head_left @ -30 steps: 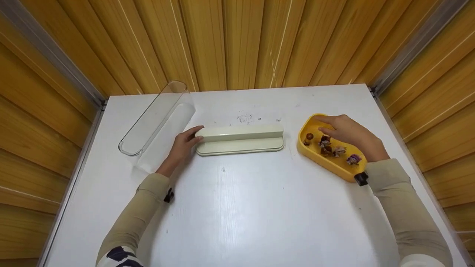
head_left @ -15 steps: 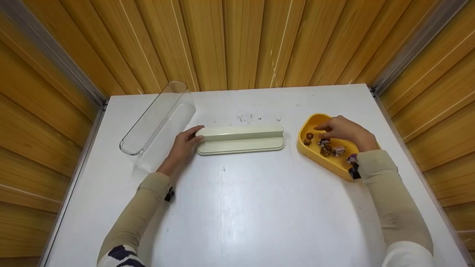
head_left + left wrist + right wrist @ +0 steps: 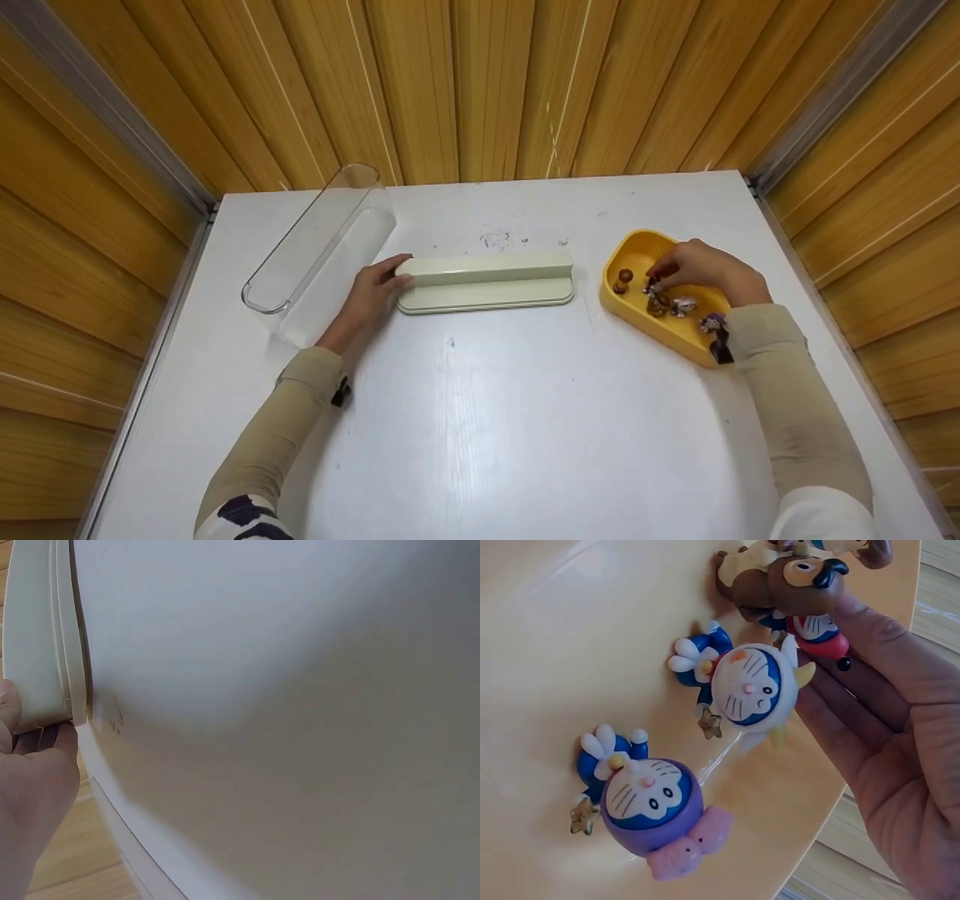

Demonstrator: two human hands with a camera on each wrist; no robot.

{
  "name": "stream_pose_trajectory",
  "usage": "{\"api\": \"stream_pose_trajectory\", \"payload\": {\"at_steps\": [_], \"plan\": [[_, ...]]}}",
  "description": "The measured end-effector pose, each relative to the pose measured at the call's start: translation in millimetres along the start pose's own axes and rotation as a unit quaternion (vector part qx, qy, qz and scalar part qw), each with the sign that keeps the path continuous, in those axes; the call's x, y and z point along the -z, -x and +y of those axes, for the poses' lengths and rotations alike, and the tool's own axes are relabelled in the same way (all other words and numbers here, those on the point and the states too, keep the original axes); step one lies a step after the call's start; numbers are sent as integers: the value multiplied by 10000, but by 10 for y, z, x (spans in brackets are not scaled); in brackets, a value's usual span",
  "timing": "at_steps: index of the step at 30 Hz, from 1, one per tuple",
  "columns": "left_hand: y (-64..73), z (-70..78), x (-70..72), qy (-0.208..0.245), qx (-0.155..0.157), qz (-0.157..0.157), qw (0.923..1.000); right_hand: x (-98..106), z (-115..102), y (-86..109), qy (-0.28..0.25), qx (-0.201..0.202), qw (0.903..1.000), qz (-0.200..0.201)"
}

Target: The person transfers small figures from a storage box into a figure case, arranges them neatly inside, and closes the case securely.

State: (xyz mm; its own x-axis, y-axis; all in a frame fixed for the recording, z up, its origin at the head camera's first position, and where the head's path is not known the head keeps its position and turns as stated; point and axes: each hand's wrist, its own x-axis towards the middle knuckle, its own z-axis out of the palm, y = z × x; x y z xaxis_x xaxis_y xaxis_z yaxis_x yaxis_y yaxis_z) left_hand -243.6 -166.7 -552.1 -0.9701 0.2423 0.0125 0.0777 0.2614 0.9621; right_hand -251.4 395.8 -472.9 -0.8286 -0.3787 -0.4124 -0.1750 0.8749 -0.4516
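My left hand grips the left end of a pale green stepped stand, thumb in front and fingers behind. In the left wrist view, thumb and fingers lie on either side of the stand's end. My right hand reaches into a yellow tray and pinches a small red-hooded cartoon cat figurine, partly hidden behind a brown dog figurine. Beside it lie a white-hooded cat figurine and a purple-hooded one. A brown-headed figurine stands at the tray's left end.
A long clear plastic cover stands at the back left of the white table, close to the stand. Wood-patterned walls enclose the table at the back and both sides.
My right hand has lowered into the yellow tray, and its fingers have closed from a spread pose onto a figurine. The left hand and the stand have stayed in place.
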Motion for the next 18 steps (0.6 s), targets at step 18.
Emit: {"api": "stream_pose_trajectory", "payload": {"at_steps": [18], "plan": [[-62, 25, 5, -68, 86, -131, 9999, 57, 24, -104, 196, 22, 9987, -474]]}}
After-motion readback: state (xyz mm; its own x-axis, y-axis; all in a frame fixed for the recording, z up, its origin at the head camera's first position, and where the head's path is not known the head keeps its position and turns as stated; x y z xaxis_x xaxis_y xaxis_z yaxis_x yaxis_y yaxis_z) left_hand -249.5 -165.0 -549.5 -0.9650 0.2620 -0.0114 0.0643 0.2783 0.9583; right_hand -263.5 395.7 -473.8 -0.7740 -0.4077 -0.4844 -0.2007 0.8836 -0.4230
